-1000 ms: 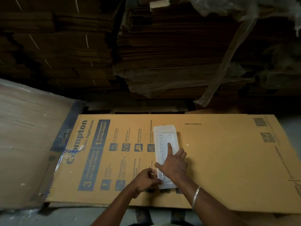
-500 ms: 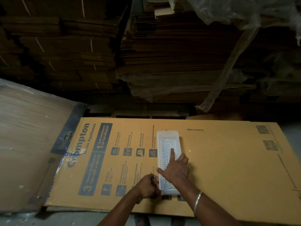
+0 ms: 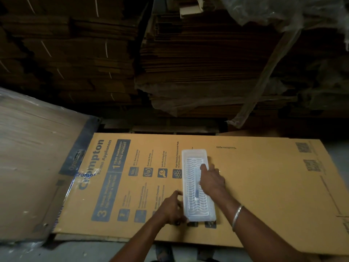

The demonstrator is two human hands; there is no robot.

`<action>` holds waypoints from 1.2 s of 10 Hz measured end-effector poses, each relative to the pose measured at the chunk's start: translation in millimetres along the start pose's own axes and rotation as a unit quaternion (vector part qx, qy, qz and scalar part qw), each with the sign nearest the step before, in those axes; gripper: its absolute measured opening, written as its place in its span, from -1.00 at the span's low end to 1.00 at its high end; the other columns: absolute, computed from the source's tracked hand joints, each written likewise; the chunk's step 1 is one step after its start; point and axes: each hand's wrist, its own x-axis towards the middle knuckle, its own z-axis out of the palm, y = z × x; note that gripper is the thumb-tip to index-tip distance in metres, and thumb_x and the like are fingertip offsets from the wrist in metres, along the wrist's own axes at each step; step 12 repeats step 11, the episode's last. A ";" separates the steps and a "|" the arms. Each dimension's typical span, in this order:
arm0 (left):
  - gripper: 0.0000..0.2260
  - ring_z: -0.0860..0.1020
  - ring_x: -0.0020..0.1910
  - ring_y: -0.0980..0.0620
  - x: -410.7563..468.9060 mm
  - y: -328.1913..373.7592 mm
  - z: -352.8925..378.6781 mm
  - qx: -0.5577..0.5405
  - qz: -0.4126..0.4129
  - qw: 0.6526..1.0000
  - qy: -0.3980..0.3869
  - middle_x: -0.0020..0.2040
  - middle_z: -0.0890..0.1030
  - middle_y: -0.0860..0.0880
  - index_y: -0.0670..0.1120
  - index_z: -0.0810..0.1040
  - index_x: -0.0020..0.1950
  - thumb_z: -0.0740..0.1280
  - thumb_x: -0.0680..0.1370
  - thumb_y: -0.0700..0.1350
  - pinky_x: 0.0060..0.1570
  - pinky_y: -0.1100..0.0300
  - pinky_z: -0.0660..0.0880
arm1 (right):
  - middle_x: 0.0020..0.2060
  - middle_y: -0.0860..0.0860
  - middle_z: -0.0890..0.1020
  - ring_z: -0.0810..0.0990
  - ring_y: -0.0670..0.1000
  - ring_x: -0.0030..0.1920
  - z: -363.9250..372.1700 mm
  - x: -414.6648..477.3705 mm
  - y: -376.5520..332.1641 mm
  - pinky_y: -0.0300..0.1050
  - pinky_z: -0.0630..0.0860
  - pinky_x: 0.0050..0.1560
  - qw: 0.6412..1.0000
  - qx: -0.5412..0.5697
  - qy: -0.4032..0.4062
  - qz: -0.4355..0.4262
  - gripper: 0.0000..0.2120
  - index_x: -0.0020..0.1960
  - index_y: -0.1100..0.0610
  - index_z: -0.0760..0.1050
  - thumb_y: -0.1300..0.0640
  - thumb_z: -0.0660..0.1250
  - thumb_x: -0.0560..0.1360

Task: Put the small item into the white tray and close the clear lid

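A long white tray point(image 3: 193, 156) lies lengthwise on a flattened printed carton point(image 3: 264, 186). A clear lid point(image 3: 189, 178) with a wavy ribbed pattern lies flat over it. Through the lid a small bluish item point(image 3: 196, 194) shows near the tray's middle. My right hand point(image 3: 212, 181) sits on the tray's right side, with a fingertip pressed on the lid and the other fingers curled over the right rim. My left hand point(image 3: 172, 208) grips the tray's left edge near its near end, fingers bent.
Tall stacks of flattened brown cartons point(image 3: 188, 63) rise just behind the work surface, partly draped in plastic film point(image 3: 264, 76). A plastic-wrapped board point(image 3: 34, 157) leans at the left. Grey floor point(image 3: 75, 250) shows beyond the carton's near edge.
My right hand has slid from across the tray's near half to its right side, uncovering the middle of the lid. My left hand stays at the near left edge.
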 end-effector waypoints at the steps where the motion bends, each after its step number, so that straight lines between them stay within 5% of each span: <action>1: 0.21 0.56 0.26 -0.18 -0.7 10.6 -2.2 0.126 0.062 0.989 0.052 0.45 0.38 -0.11 0.02 -0.12 0.65 0.66 0.26 -0.08 0.16 -0.09 0.56 | 0.62 0.15 -0.03 0.04 0.18 0.59 -14.4 17.4 5.8 0.20 0.22 0.51 0.998 -0.016 -0.003 -0.056 0.07 0.61 0.11 -0.05 -0.02 0.58 0.35; 2: 0.23 0.28 0.54 -0.17 0.7 13.9 -5.0 0.236 0.100 0.964 0.074 0.67 -0.08 -0.01 0.00 -0.17 0.65 0.65 0.27 0.07 0.39 -0.12 0.43 | 0.63 0.10 -0.17 -0.15 0.13 0.62 -22.8 26.8 11.0 0.15 0.00 0.58 0.995 -0.038 -0.024 -0.085 0.28 0.61 0.15 -0.19 -0.09 0.63 0.25; 3: 0.21 0.15 0.60 -0.10 4.0 14.3 -9.8 0.276 0.108 0.952 0.075 0.67 -0.19 0.05 -0.04 -0.16 0.66 0.63 0.29 0.12 0.47 -0.09 0.36 | 0.63 0.10 -0.18 -0.14 0.11 0.62 -22.6 34.3 13.6 0.10 0.01 0.59 0.994 -0.049 -0.040 -0.090 0.36 0.61 0.19 -0.22 -0.16 0.65 0.19; 8: 0.14 0.14 0.61 -0.05 12.0 22.0 -15.3 0.324 0.115 0.934 0.100 0.68 -0.11 0.04 -0.07 -0.12 0.66 0.58 0.34 0.16 0.50 -0.06 0.32 | 0.63 0.04 -0.18 -0.12 0.05 0.62 -19.7 48.1 25.8 0.04 0.03 0.58 0.992 0.020 -0.042 -0.120 0.41 0.61 0.14 -0.22 -0.23 0.65 0.13; 9: -0.10 0.18 0.60 -0.07 7.9 31.9 -25.6 0.298 0.133 0.934 0.144 0.67 0.05 -0.02 -0.08 0.03 0.65 0.32 0.50 0.34 0.53 -0.03 0.22 | 0.63 0.06 -0.18 -0.14 0.08 0.62 -21.5 48.4 28.6 0.08 -0.09 0.58 0.991 0.015 -0.039 -0.127 0.31 0.61 0.15 -0.20 -0.33 0.55 0.23; 10: -0.27 0.07 0.63 -0.06 14.0 40.0 -35.0 0.258 0.159 0.926 0.224 0.66 0.07 -0.09 -0.12 0.00 0.65 0.06 0.64 0.29 0.59 0.00 0.04 | 0.62 0.08 -0.20 -0.21 0.06 0.61 -18.3 45.1 29.1 0.10 -0.19 0.56 0.991 0.002 0.018 -0.130 0.04 0.62 0.15 -0.19 -0.42 0.22 0.46; 11: -0.28 -0.07 0.65 -0.06 25.3 48.6 -46.3 0.261 0.158 0.907 0.291 0.67 -0.08 -0.12 -0.15 -0.14 0.65 -0.06 0.65 0.27 0.61 0.02 -0.07 | 0.61 0.07 -0.25 -0.28 0.04 0.60 -12.9 42.6 27.1 0.07 -0.26 0.55 0.983 0.008 0.109 -0.147 -0.13 0.61 0.11 -0.24 -0.39 -0.02 0.56; 12: -0.28 -0.07 0.65 -0.06 25.3 48.6 -46.3 0.261 0.158 0.907 0.291 0.67 -0.08 -0.12 -0.15 -0.14 0.65 -0.06 0.65 0.27 0.61 0.02 -0.07 | 0.61 0.07 -0.25 -0.28 0.04 0.60 -12.9 42.6 27.1 0.07 -0.26 0.55 0.983 0.008 0.109 -0.147 -0.13 0.61 0.11 -0.24 -0.39 -0.02 0.56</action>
